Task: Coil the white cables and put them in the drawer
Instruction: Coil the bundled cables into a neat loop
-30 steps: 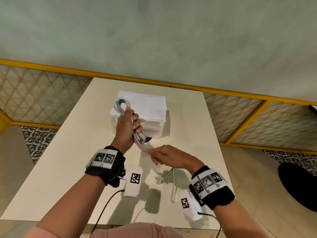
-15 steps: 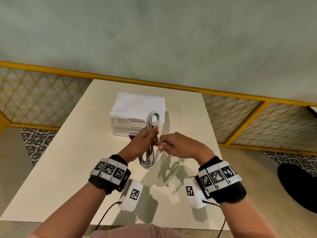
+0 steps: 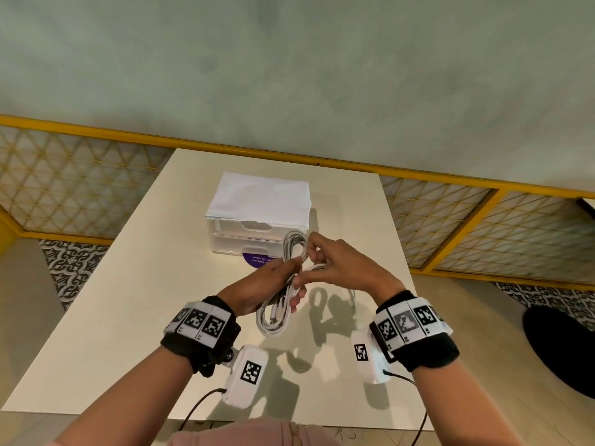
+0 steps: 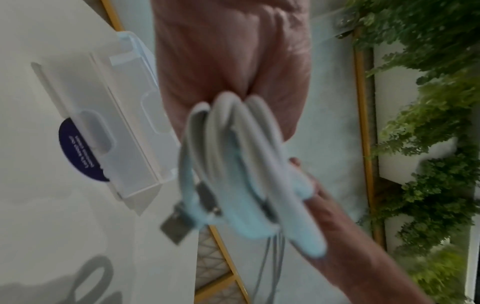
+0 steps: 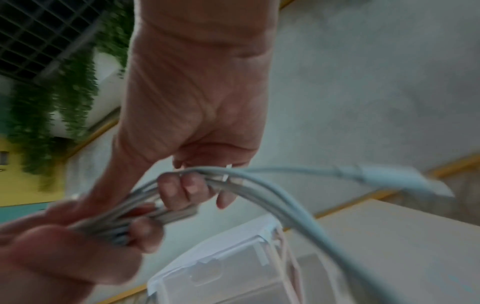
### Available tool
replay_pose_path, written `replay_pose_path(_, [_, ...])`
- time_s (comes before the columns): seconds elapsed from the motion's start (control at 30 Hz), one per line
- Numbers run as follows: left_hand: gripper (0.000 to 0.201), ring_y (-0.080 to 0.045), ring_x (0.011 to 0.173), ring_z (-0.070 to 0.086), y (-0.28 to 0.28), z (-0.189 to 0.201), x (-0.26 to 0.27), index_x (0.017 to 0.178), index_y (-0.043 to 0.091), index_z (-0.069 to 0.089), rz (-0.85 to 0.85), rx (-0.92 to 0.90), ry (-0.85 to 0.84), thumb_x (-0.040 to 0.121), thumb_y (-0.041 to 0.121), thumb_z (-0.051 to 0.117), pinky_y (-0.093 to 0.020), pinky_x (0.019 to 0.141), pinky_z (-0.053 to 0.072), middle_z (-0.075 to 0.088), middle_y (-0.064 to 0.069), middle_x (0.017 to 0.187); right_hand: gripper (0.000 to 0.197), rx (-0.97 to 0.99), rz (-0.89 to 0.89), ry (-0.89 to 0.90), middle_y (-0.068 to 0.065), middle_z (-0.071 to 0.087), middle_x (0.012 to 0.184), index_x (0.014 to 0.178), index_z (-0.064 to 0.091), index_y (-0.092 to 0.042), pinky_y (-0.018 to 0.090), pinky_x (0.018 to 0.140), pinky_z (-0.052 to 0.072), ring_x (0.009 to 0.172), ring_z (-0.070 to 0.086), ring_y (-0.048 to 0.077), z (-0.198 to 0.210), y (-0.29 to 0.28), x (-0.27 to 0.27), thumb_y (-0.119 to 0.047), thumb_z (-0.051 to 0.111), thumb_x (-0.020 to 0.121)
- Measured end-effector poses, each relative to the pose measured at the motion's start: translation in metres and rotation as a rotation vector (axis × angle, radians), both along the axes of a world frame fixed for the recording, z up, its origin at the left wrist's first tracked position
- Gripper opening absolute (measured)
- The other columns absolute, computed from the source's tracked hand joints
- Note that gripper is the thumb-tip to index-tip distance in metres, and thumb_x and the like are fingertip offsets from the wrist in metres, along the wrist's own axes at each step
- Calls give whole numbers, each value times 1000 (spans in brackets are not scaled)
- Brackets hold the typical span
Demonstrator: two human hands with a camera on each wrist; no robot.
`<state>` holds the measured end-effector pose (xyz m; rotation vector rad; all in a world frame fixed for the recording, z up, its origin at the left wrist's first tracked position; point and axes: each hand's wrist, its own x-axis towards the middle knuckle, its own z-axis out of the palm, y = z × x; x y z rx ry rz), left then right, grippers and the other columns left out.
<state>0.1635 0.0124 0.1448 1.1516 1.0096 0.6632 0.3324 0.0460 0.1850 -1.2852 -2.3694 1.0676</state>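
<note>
A coiled bundle of white cables point(image 3: 279, 309) hangs in the air over the table, gripped round its middle by my left hand point(image 3: 269, 284). Its upper loops point(image 3: 293, 245) rise in front of the drawer unit. My right hand point(image 3: 325, 262) pinches a loose cable end beside the bundle's middle. In the left wrist view the coil point(image 4: 233, 160) fills the centre, with a USB plug point(image 4: 175, 227) sticking out. The right wrist view shows my fingers point(image 5: 187, 185) curled on the cable strands point(image 5: 272, 195). The clear two-drawer unit point(image 3: 257, 233) stands behind, both drawers closed.
The drawer unit has a white top point(image 3: 262, 194) and a purple round label point(image 3: 257, 260) at its base. The cream table point(image 3: 122, 300) ends near my body. A yellow rail point(image 3: 354, 167) runs behind it. A dark round object point(image 3: 560, 346) lies on the floor at right.
The bundle came down from over the drawer unit toward the table's middle and right. My right hand rose from the table to the bundle and now holds a loose end beside it.
</note>
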Motion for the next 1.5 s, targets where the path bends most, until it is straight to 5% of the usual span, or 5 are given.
replay_pose_path(0.2, [32, -13, 40, 36, 5, 1, -28, 82, 10, 43, 24, 55, 14, 100, 35, 38, -26, 48, 43, 46, -4, 58, 53, -110, -101, -57, -10, 36, 51, 59, 41, -15, 26, 60, 28, 49, 31, 7, -15, 12, 39, -56, 38, 93])
replay_pose_path(0.6, [79, -16, 40, 25, -10, -8, -2, 65, 11, 37, -135, -117, -19, 78, 81, 2, -24, 47, 35, 36, -4, 54, 40, 153, -121, 46, -7, 44, 53, 57, 46, -28, 29, 58, 33, 53, 40, 9, -7, 27, -3, -47, 49, 92])
replay_pose_path(1.0, [44, -12, 39, 37, -4, -11, 6, 66, 18, 35, -128, -9, 230, 90, 48, 55, -24, 44, 40, 39, 1, 51, 33, 270, -43, 168, -8, 56, 68, 84, 47, -11, 36, 65, 47, 67, 58, 16, 11, 22, -12, -39, 64, 85])
replay_pose_path(1.3, [37, -14, 40, 36, 2, 1, 2, 70, 14, 44, -55, 106, 26, 100, 35, 38, -29, 51, 39, 41, -1, 55, 20, 178, -212, 236, -9, 62, 72, 88, 54, -11, 16, 62, 42, 65, 57, 1, 0, 28, 7, -31, 57, 92])
replay_pose_path(1.5, [43, -14, 38, 39, 0, -4, 11, 67, 18, 44, 98, 238, 28, 97, 48, 35, -28, 49, 43, 43, 4, 50, 47, 118, -464, 285, 7, 63, 91, 103, 63, -12, 30, 77, 45, 82, 58, 16, -32, 11, -13, -42, 27, 100])
